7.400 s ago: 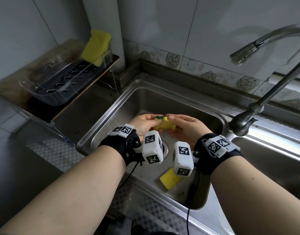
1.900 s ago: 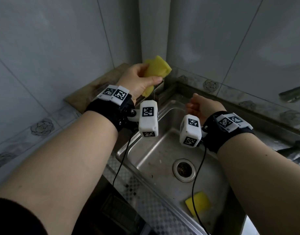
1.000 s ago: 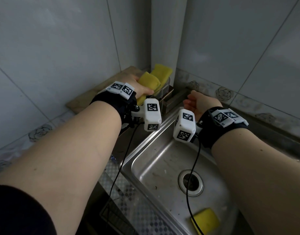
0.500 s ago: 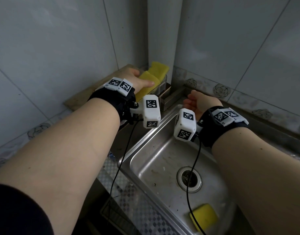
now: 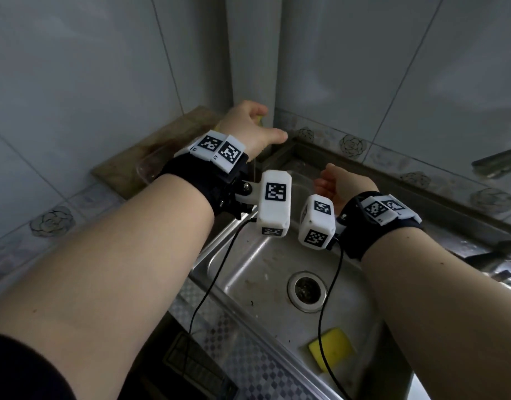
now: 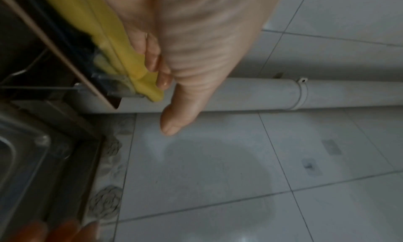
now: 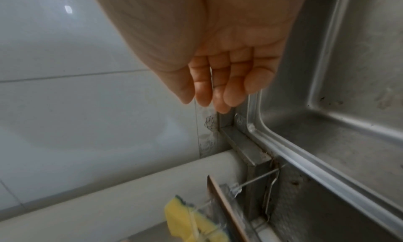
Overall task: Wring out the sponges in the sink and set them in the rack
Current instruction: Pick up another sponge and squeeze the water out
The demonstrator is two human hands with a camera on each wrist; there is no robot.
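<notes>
Left wrist: left hand [image 6: 196,44] w/ fingers [image 6: 152,59] touching yellow sponge [image 6: 122,56] at rack [image 6: 65,61]; thumb off it.

text: none readable | wrist tags [image 5: 219,147]: coded squares only

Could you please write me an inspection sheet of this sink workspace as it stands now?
Surface: steel sink, basin stained, drain open.
Job's things: one yellow sponge lies in the basin; yellow sponges at the rack edge, left-hand fingers against them.
Clutter: nothing seen.
Grippers: left hand at the rack; right hand relaxed, holding nothing.
Cables: black wrist cables hang over the sink.
Surroundings: tiled walls, white pipe, faucet at right.
</notes>
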